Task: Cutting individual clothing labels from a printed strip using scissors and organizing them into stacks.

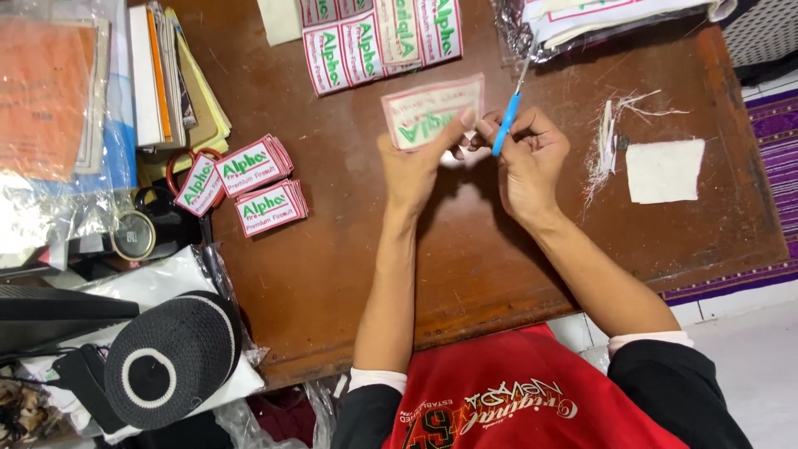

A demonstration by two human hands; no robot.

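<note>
A cloth label (432, 112), pale with a red border and green lettering seen reversed, was pinched at its lower right corner by the left hand (413, 170), thumb and fingertips closed on the edge. The label was held up just above the brown wooden table (332, 266), tilted slightly. A small blue-handled tool (507, 123), thin with a metal tip pointing up and away, was gripped by the right hand (529, 162), fingers curled shut around the handle. The tool's lower end was held just beside the label's right edge; whether it touched the cloth could not be told. Both hands were kept close together, almost touching at the fingertips.

Beyond the hands, a row of like labels (378, 37) was laid flat at the table's far edge. To the left, two small stacks of labels (262, 185) were set near red-handled scissors (184, 166), partly covered by a label. A pile of books and papers (170, 79) was stacked at the far left. To the right, a bunch of loose white threads (611, 137) was lying beside a white cloth square (665, 170). A plastic-wrapped bundle (598, 21) was seen at the top right. A black knitted cap with a white ring (170, 357) was resting at the lower left. A red shirt (515, 399) with black sleeves was worn by the person.
</note>
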